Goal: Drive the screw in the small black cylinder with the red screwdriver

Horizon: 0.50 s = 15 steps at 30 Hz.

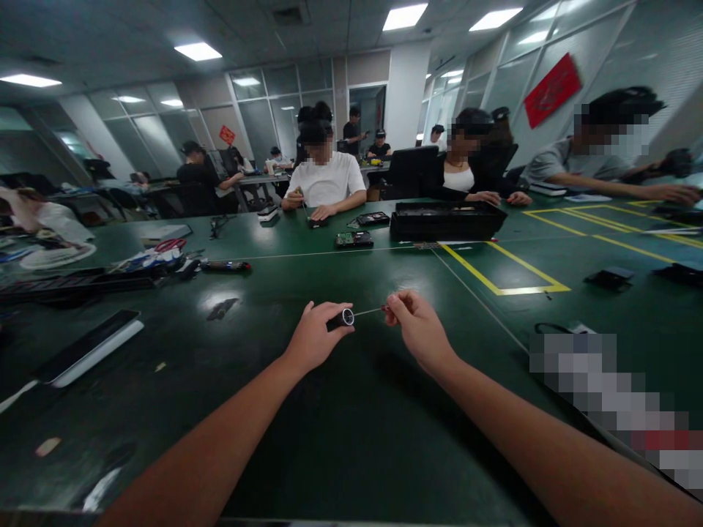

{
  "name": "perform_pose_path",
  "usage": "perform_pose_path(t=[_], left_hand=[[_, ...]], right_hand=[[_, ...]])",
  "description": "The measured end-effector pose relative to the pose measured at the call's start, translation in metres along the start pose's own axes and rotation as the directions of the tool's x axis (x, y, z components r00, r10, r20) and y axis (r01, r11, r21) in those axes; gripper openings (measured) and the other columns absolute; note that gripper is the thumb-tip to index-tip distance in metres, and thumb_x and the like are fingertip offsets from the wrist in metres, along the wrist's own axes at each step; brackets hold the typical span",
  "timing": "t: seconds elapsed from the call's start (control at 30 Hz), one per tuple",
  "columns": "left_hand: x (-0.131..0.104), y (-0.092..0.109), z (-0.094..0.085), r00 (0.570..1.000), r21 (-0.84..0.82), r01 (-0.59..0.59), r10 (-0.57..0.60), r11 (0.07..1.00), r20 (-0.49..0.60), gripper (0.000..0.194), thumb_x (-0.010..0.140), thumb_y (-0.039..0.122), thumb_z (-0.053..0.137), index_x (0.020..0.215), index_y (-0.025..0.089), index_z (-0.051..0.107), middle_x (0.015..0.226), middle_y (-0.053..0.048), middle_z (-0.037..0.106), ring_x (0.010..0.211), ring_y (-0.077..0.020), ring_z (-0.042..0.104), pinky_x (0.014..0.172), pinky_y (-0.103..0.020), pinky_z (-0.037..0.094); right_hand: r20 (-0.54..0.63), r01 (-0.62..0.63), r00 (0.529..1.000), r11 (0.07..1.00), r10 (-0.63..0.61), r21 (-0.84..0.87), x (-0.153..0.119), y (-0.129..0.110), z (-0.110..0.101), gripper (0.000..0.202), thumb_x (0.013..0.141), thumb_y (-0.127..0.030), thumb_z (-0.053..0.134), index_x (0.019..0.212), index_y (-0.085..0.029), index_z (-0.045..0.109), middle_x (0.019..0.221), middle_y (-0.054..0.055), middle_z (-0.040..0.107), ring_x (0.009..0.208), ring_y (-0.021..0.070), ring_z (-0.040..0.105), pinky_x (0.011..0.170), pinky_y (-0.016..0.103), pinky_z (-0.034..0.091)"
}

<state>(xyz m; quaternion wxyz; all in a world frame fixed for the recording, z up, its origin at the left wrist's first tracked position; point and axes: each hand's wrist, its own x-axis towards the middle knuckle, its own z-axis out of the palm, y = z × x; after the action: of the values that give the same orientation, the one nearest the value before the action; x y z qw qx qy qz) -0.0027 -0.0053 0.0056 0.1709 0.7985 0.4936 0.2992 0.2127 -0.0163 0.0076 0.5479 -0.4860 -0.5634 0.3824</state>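
Note:
My left hand (318,331) is closed around a short black cylinder (337,320), whose open end has a pale ring and faces right. A thin metal rod (367,312) runs from that end towards my right hand (413,322). The fingertips of my right hand pinch the rod's other end, where a small reddish part shows between them. Whether the rod goes inside the cylinder or stops at its mouth I cannot tell. Both hands are just above the green tabletop (307,454).
A black-handled screwdriver (226,266) and red-handled scissors (171,246) lie to the left, beyond a dark flat device (91,348). Ahead are a hard drive (354,239) and a black bin (447,222). Yellow tape (472,263) marks the right. Several people sit across the table.

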Motion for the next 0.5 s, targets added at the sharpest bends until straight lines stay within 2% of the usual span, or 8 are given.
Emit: perform_pose_path(t=[0.17, 0.3, 0.37, 0.43, 0.5], left_hand=[[0.0, 0.002, 0.001, 1.0, -0.001, -0.001, 0.001, 1.0, -0.004, 0.04, 0.087, 0.03, 0.071, 0.127, 0.03, 0.065, 0.128, -0.002, 0.068, 0.123, -0.0252, 0.059, 0.121, -0.062, 0.017], [0.0, 0.002, 0.002, 1.0, 0.014, -0.018, 0.018, 1.0, -0.003, 0.041, 0.088, 0.031, 0.071, 0.128, 0.031, 0.064, 0.128, -0.002, 0.068, 0.123, -0.0245, 0.059, 0.121, -0.061, 0.017], [0.0, 0.002, 0.002, 1.0, 0.022, -0.03, 0.029, 0.999, 0.005, 0.041, 0.088, 0.032, 0.071, 0.129, 0.031, 0.064, 0.128, -0.003, 0.068, 0.123, -0.0245, 0.059, 0.121, -0.061, 0.016], [0.0, 0.002, 0.003, 0.999, 0.025, -0.036, 0.035, 0.999, 0.024, 0.041, 0.088, 0.032, 0.071, 0.128, 0.031, 0.064, 0.128, -0.003, 0.068, 0.123, -0.0243, 0.059, 0.121, -0.061, 0.016], [-0.001, 0.003, 0.004, 0.998, 0.025, -0.036, 0.035, 0.999, 0.043, 0.041, 0.088, 0.031, 0.071, 0.128, 0.03, 0.064, 0.127, -0.003, 0.069, 0.122, -0.0242, 0.06, 0.121, -0.061, 0.016]], right_hand=[[-0.008, 0.014, 1.0, 0.996, -0.014, -0.086, -0.001, -0.006, -0.001, 0.03, 0.093, -0.048, 0.054, 0.084, -0.02, 0.061, 0.068, 0.0, 0.063, 0.065, 0.0165, 0.06, 0.065, 0.031, 0.045], [-0.015, -0.015, 1.0, 0.95, 0.011, -0.311, -0.003, -0.014, -0.007, 0.043, 0.091, -0.06, 0.053, 0.077, -0.021, 0.064, 0.054, -0.002, 0.058, 0.05, 0.0158, 0.053, 0.053, 0.03, 0.038], [-0.033, 0.005, 0.999, 0.919, -0.02, -0.394, -0.002, -0.016, -0.009, 0.049, 0.09, -0.065, 0.052, 0.07, -0.021, 0.064, 0.05, -0.002, 0.054, 0.048, 0.0162, 0.051, 0.051, 0.031, 0.035], [-0.028, 0.03, 0.999, 0.912, -0.045, -0.408, -0.002, -0.015, -0.009, 0.049, 0.09, -0.064, 0.051, 0.07, -0.022, 0.064, 0.052, -0.001, 0.054, 0.05, 0.017, 0.052, 0.051, 0.031, 0.035], [0.005, 0.059, 0.998, 0.927, -0.062, -0.369, -0.001, -0.012, -0.009, 0.04, 0.092, -0.057, 0.052, 0.081, -0.022, 0.064, 0.061, 0.0, 0.06, 0.053, 0.0174, 0.055, 0.053, 0.031, 0.038]])
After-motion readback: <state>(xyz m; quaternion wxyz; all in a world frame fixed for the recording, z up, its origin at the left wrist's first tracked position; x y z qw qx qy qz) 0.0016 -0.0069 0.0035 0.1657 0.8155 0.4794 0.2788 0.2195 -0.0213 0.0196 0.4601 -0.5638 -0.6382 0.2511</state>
